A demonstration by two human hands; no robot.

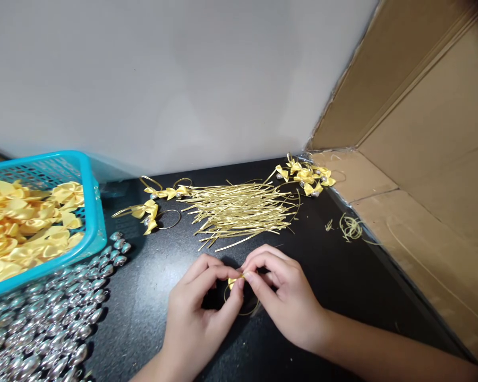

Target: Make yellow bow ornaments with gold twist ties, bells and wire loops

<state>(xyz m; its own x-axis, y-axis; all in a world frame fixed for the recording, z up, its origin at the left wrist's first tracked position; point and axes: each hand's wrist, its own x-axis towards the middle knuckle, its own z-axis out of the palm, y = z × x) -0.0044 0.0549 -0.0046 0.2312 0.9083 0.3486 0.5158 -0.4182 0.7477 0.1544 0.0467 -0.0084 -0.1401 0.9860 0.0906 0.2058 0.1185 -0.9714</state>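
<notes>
Both hands meet low in the middle of the black table (pixel 151 313). My left hand (pixel 201 313) and my right hand (pixel 281 297) pinch a small yellow ribbon bow (pixel 233 281) between thumbs and forefingers. A thin gold cord loop (pixel 247 312) hangs from the bow under the fingers. Just beyond the hands lies a pile of gold cord strands (pixel 239 209).
A blue basket (pixel 88 212) of yellow bows stands at the left, with several silver beads (pixel 51 323) heaped before it. Finished bows with loops (pixel 153 207) lie left of the strands; more bows (pixel 306 178) lie by a cardboard box (pixel 422 175) at the right. A white wall is behind.
</notes>
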